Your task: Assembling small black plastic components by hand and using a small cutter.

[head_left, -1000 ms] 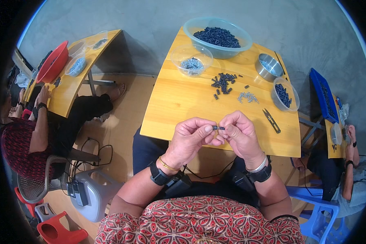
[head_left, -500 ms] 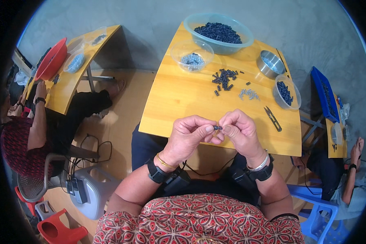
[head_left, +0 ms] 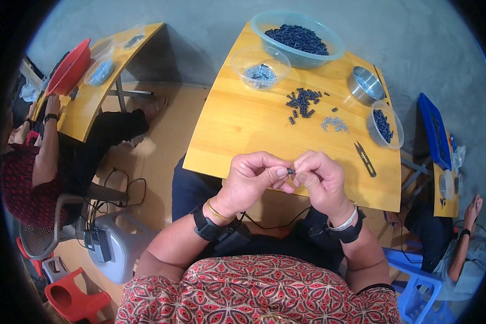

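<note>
Both hands meet above the near edge of a yellow wooden table (head_left: 237, 129). The left hand (head_left: 251, 181) and right hand (head_left: 318, 181) pinch one small dark part (head_left: 291, 171) between their fingertips. Beyond the fingers lie a loose pile of dark parts (head_left: 303, 100), small snips (head_left: 365, 158) to the right, then a large clear bowl (head_left: 297, 39).
</note>
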The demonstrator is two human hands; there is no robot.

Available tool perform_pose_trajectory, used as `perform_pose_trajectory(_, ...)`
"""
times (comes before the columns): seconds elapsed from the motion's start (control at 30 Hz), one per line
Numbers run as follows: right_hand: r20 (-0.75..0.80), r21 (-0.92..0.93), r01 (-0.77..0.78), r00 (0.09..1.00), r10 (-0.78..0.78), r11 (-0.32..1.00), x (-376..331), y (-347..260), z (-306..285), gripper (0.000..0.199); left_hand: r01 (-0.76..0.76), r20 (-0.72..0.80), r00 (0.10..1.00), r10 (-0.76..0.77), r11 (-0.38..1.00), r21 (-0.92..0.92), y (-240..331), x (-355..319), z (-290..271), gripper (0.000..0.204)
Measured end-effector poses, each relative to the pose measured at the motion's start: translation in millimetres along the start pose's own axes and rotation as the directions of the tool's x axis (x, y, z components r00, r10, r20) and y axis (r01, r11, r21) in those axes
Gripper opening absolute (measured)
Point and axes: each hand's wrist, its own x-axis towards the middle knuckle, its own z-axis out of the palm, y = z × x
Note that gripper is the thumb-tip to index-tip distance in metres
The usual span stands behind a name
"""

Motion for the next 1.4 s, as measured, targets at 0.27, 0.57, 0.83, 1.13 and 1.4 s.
perform_pose_trajectory(0.27,0.146,-0.259,0.231,0.969,-0.198,0.938,6,-10,2,0.009,0.16,0.123,0.983,-0.139,0.97,-0.184,1,1,-7,0.01)
perform_pose_trajectory(0.57,-0.064,0.072,-0.126,0.989,0.131,0.989,-3,3,0,0.011,0.079,0.026,0.997,-0.075,0.975,-0.207,-3,7,-1,0.012)
perform_pose_trajectory(0.83,-0.13,0.185,-0.334,0.924,0.36,0.924,-9,4,-1,0.012,0.083,-0.041,0.995,-0.088,0.989,-0.123,-7,7,0,0.014)
perform_pose_trajectory(1.13,-0.448,-0.186,-0.317,0.87,0.207,0.93,-25,63,-35,0.004,0.026,-0.241,0.967,-0.085,0.971,-0.237,-21,48,-27,0.014)
perform_pose_trajectory(1.4,-0.353,-0.295,-0.427,0.88,0.318,0.855,11,72,-62,0.005,0.098,-0.177,0.971,-0.162,0.941,-0.325,-23,38,-39,0.014)
